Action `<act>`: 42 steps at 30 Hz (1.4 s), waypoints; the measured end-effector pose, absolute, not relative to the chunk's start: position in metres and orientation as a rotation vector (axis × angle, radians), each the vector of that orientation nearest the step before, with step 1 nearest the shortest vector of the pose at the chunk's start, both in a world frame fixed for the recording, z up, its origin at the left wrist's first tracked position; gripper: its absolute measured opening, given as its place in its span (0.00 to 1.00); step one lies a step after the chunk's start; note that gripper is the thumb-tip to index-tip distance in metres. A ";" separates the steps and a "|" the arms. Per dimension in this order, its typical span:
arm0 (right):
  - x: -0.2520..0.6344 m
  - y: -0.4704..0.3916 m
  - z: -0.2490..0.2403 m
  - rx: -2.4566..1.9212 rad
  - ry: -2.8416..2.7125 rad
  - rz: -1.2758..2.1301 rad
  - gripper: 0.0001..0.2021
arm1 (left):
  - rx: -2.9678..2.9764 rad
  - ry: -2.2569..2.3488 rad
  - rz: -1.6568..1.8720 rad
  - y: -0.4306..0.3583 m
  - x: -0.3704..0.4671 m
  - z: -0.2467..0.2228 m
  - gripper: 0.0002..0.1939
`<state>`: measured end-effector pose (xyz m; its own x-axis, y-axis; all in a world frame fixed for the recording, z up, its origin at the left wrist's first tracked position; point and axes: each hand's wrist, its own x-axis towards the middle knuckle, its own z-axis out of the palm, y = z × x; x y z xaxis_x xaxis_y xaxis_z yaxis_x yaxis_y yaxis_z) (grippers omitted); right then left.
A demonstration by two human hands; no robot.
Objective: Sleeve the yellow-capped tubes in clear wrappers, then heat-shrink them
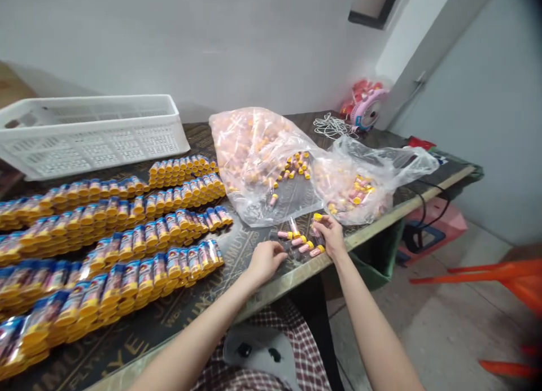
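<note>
Between the thumb and fingertips of my right hand (331,235) is a small clear tube with a yellow cap (317,217), held upright just above the table. My left hand (266,260) rests low over the table edge, fingers loosely curled and a little apart from the thumb, with nothing visible in it. Several small pink tubes with yellow caps (298,240) lie loose on the dark table between my hands. Behind them, a large clear plastic bag (258,148) is full of similar tubes, some spilling from its opening. A smaller clear bag (351,182) to its right holds more.
Stacked rows of blue-and-yellow tubes (139,238) cover the table's left side. A white plastic basket (93,137) stands behind them. At the back right are a coiled white cord (332,125) and a pink fan (367,109). Orange stool legs (486,275) show on the right.
</note>
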<state>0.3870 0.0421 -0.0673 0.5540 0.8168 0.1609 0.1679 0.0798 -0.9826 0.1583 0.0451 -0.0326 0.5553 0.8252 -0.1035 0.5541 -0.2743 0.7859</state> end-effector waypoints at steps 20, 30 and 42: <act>0.333 0.025 -0.052 -1.894 -1.669 0.077 0.25 | 1.908 1.121 0.578 0.035 0.165 -0.073 0.11; 0.340 0.049 -0.061 -2.296 -1.974 -0.079 0.23 | 1.875 1.085 0.569 0.037 0.159 -0.071 0.12; 0.325 0.088 -0.052 -2.051 -2.084 -0.196 0.29 | 2.021 1.153 0.444 0.036 0.167 -0.070 0.11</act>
<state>0.3245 0.0878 -0.0519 -0.0090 0.9705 0.2411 0.9984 0.0223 -0.0524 0.1674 0.0363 -0.0701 0.5329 0.8436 -0.0654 0.5820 -0.3094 0.7520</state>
